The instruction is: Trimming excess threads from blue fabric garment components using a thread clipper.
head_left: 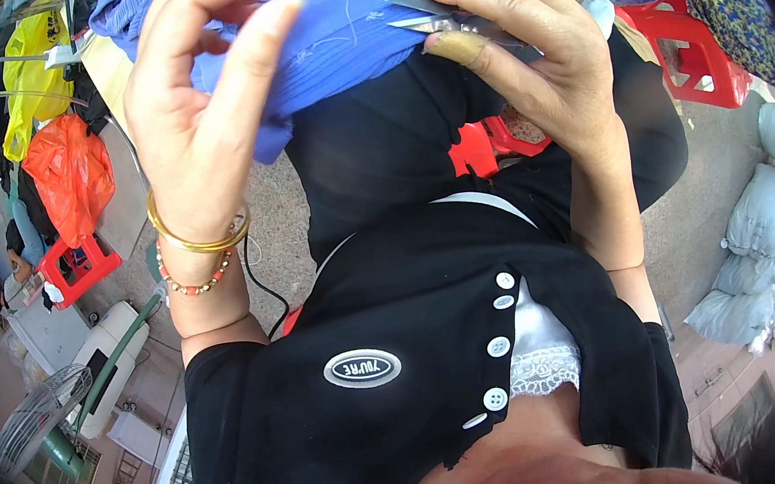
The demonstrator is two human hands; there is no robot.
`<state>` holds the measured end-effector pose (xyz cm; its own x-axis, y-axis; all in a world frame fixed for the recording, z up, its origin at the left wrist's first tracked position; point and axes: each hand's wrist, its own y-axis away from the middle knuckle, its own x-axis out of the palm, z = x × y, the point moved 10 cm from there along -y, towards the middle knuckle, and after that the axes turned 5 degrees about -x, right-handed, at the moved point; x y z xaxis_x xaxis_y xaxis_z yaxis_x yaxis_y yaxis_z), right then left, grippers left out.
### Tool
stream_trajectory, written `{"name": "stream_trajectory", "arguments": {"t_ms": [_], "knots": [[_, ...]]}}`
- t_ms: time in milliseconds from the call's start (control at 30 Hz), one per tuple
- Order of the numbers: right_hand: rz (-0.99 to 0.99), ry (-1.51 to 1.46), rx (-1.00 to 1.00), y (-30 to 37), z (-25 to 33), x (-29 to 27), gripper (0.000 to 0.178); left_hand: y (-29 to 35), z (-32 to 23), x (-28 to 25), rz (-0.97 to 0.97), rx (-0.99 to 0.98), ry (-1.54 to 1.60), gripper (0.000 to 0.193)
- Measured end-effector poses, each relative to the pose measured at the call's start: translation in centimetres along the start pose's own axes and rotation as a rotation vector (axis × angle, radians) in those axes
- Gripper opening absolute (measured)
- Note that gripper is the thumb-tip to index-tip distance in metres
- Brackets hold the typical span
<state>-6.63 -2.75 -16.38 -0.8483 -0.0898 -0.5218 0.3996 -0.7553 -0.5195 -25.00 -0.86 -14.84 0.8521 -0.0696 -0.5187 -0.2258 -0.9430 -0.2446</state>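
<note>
1. Step in hand, as a judgement: trimming loose threads off a blue ribbed garment [353, 38], held up at top centre of the frame, just above a black lap.
2. Left hand [197, 110], upper left of frame: thumb and forefinger pinched on the blue fabric's edge, other fingers curled loose. Narrow pinch, holding cloth. Gold bangle [201, 238] and bead bracelet on the wrist.
3. Right hand [529, 50], upper right of centre: closed round small metal thread snips [437, 13], blades pointing left, tips resting on the blue fabric. Bandage or tape on the thumb.
4. Pale stray thread [351, 24] on the fabric between the two hands, just left of the snip tips.
5. Next move, judged: fabric kept taut by the pinch, blade tips brought to the thread's base, cut close without nicking the knit.
6. Hard to make out: snip handles buried in the palm; blades open or shut, cannot tell.
7. Cut off: garment runs out of the top edge; shape and size unknown.
8. Hidden: seat and lower legs, behind black shirt [399, 337].
9. Around: red plastic stool [693, 50] upper right, orange bag [70, 175] upper left, fan [37, 420] lower left, white sacks [764, 234] right edge.
</note>
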Motion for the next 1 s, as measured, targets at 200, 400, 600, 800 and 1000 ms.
{"name": "stream_trajectory", "arguments": {"t_ms": [200, 400, 600, 800, 1000], "knots": [[0.04, -0.008, -0.042, -0.6, 1.1, 0.2, 0.039, 1.7, 2.9, -0.9, -0.031, -0.223, 0.136, 0.018], [0.063, -0.009, -0.034, -0.6, 1.6, 0.7, 0.039, 2.0, 0.7, -1.8, -0.146, -0.035, -0.033, 0.033], [0.001, 0.014, 0.018, 0.2, 0.9, 0.1, 0.039, 1.2, -3.8, 1.5, 0.02, 0.274, -0.366, 0.025], [0.017, 0.056, 0.006, -0.1, 1.3, -0.2, 0.04, 1.6, -3.6, 1.3, -0.065, 0.263, -0.323, 0.018], [0.067, 0.048, 0.032, -0.9, 1.5, -0.3, 0.04, 1.9, -1.0, 0.4, -0.079, 0.168, -0.098, 0.008]]}}
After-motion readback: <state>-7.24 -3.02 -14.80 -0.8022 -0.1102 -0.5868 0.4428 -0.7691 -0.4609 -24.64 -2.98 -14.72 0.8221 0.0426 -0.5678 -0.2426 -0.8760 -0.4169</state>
